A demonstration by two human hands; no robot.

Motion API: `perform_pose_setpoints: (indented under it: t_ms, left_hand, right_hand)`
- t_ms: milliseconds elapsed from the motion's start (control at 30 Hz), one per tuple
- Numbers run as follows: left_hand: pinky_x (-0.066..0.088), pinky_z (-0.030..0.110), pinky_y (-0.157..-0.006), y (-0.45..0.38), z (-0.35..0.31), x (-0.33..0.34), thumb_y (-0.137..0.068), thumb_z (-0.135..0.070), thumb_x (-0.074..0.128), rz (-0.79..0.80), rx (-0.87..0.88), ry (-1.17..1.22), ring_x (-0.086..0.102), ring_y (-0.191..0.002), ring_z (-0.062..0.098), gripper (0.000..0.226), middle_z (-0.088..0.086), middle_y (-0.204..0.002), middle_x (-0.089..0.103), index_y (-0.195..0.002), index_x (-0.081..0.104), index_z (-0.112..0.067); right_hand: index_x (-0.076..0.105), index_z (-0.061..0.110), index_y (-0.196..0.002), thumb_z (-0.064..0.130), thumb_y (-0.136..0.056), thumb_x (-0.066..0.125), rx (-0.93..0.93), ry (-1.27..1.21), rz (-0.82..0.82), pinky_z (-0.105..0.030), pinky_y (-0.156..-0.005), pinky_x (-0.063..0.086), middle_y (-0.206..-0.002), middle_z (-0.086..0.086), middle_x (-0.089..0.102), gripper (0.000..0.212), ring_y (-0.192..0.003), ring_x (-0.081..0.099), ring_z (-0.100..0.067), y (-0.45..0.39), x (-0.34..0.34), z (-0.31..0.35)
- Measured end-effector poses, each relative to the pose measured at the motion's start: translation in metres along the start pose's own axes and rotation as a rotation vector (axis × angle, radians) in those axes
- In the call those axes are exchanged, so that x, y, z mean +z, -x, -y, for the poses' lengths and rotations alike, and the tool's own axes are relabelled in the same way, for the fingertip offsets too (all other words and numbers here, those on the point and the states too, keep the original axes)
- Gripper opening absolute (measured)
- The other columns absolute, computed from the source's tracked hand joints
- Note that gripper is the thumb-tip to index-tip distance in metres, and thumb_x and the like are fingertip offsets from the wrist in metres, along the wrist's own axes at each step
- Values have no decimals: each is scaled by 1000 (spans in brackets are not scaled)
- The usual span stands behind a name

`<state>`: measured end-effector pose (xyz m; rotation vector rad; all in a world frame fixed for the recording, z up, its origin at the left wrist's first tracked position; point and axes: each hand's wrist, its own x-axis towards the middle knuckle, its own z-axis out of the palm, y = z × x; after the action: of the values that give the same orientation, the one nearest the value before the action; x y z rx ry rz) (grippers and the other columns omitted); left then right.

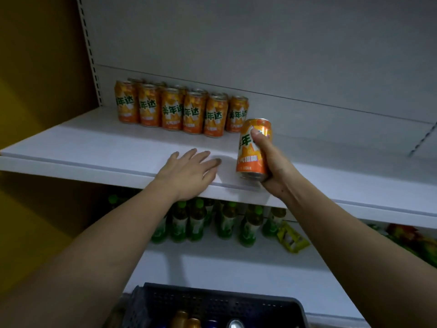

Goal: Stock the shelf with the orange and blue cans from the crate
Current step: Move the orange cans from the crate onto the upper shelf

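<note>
Right hand (pixel 272 162) grips an orange can (pixel 254 149) (upright) above the shelf (pixel 94 143).

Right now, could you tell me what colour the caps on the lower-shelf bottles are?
Green, on the brown-bodied plastic bottles, seen in the head view.

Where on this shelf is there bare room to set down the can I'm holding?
Bare shelf runs right of the orange cans, past the held can in your right hand. The front strip around your left hand is bare too. The back left is crowded.
</note>
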<state>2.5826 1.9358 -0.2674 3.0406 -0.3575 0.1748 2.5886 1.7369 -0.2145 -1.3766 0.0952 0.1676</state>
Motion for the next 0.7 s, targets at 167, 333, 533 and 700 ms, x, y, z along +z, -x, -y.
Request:
perform_pose_setpoints:
  t_ms: [167,333,533,700]
  left_hand:
    - [9,47,-120,-1,0,1,-102,-51,11,18,-16,18,8,-151,19,52,-11,-164,8,-153,10,-47]
    - [9,46,-120,0,1,2,-102,-51,13,-8,-6,14,8,-151,19,52,-10,-164,8,-154,9,-46]
    - [8,47,-120,0,1,3,-101,-50,13,-23,-10,12,7,-151,18,53,-10,-165,7,-154,8,-46]
    - [8,47,-121,-1,1,4,-101,-50,15,-42,-13,14,6,-151,18,53,-11,-164,8,-153,10,-46]
  right_hand:
    - [47,9,-133,29,-81,79,-172,21,-128,-47,-88,57,-119,-10,65,65,-99,68,-23,-65,4,13]
    - [55,12,-131,26,-79,82,-275,57,-159,-42,-86,59,-116,-3,68,61,-101,69,-21,-119,9,15]
    - [58,15,-133,23,-84,77,-293,101,-133,-42,-94,56,-122,0,67,53,-108,65,-19,-168,19,4]
    - [52,15,-137,13,-89,71,-360,43,-101,-41,-94,55,-126,-4,63,52,-110,64,-18,-187,22,-4]
